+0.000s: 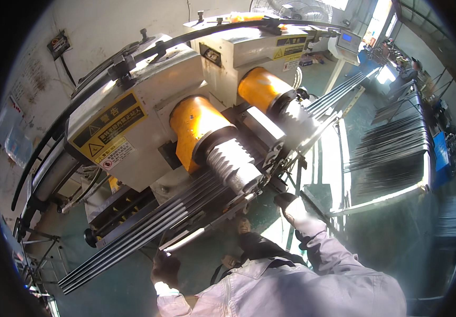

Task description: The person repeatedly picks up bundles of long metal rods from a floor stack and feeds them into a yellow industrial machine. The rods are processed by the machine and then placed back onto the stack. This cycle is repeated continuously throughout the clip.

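My left hand [165, 268], dark in shadow, is at the lower middle. Its fingers look curled at the near end of a pale narrow rail [184, 240]; what they hold, if anything, is hidden. My right hand [291, 208] reaches forward to the right of the machine, beside a dark flat bar [316, 211]. Its fingertips are dark, and glare blurs the hand. Several long grey metal rods [133, 232] lie side by side, running under a ridged metal roller [233, 161] on an orange housing [199, 124]. A second orange housing [265, 87] stands farther back.
The large pale machine body [133, 113] carries yellow-black warning labels and a black hose [196, 34]. At right, a rack [386, 201] holds many thin dark rods. A control box [346, 39] with a blue screen stands at the back, and another person [416, 64] is far off.
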`<state>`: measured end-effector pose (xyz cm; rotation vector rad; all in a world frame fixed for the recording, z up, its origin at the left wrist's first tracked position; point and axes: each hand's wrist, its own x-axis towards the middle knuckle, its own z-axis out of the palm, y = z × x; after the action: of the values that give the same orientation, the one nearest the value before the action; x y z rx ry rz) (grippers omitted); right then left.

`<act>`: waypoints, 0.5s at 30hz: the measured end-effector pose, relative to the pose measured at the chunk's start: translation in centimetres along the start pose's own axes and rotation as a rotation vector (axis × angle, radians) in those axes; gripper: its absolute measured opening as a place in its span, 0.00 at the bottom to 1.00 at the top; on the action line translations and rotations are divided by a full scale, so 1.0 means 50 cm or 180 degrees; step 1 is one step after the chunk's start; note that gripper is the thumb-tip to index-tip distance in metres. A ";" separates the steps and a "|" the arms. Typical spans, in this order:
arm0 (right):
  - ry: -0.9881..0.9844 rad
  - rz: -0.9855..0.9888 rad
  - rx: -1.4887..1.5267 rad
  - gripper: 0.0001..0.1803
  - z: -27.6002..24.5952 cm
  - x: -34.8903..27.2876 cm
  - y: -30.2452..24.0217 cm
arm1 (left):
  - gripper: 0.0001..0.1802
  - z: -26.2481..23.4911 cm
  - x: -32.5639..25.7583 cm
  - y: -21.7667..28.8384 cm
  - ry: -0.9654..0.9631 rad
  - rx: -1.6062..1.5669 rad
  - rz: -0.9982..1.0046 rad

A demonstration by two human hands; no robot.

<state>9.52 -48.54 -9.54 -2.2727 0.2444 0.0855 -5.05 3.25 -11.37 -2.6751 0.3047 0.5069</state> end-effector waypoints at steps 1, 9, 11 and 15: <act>0.0263 -0.0012 0.0684 0.21 -0.020 0.008 -0.043 | 0.18 -0.013 -0.013 -0.006 0.0287 -0.0644 -0.0600; 0.0646 -0.0659 0.3993 0.18 -0.081 0.105 -0.288 | 0.21 -0.149 -0.144 -0.118 0.2623 -0.9185 -0.1207; 0.0549 -0.0248 0.4306 0.18 -0.066 0.152 -0.292 | 0.25 -0.139 -0.160 -0.180 0.1843 -0.9156 0.1882; 0.1116 -0.0347 0.3858 0.18 -0.017 0.235 -0.255 | 0.38 -0.138 -0.178 -0.214 -0.0859 -1.1424 0.3093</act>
<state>23.63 -42.78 -1.19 -1.0706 0.2534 -0.4175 -8.07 11.16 1.68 -0.2666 -0.0530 -0.3308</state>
